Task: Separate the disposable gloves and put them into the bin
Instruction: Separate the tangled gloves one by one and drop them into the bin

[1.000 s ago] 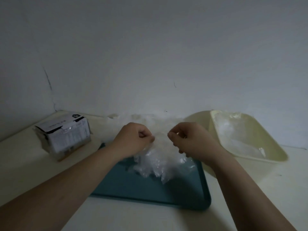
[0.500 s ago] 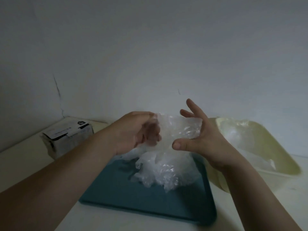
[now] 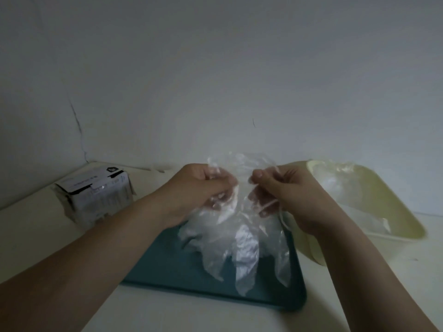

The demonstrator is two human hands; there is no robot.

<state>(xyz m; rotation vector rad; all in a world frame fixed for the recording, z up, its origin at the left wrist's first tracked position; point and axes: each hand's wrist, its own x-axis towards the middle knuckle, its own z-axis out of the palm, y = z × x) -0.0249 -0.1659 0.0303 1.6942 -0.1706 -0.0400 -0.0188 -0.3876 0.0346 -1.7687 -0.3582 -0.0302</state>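
**Teasing one film glove off the bunch**

From where I stand, the trick looks to be catching a single layer in each pinch and drawing the hands apart slowly. Film this thin will likely cling and drag its neighbours along.

The left hand (image 3: 203, 188) has its fingers (image 3: 221, 182) curled in and nipping the top edge of the bunch of crinkly clear plastic disposable gloves (image 3: 242, 243). Close beside it, the right hand (image 3: 290, 190) pinches the same edge between thumb and fingertips (image 3: 257, 174).

The bunch hangs from both grips over the dark teal flat tray (image 3: 172, 264); I cannot tell whether its floppy ends touch it. Just right of the right hand sits the pale yellow plastic bin (image 3: 393, 207), with some clear film already lying inside. A small printed cardboard box (image 3: 96, 195) stands well off to the left.
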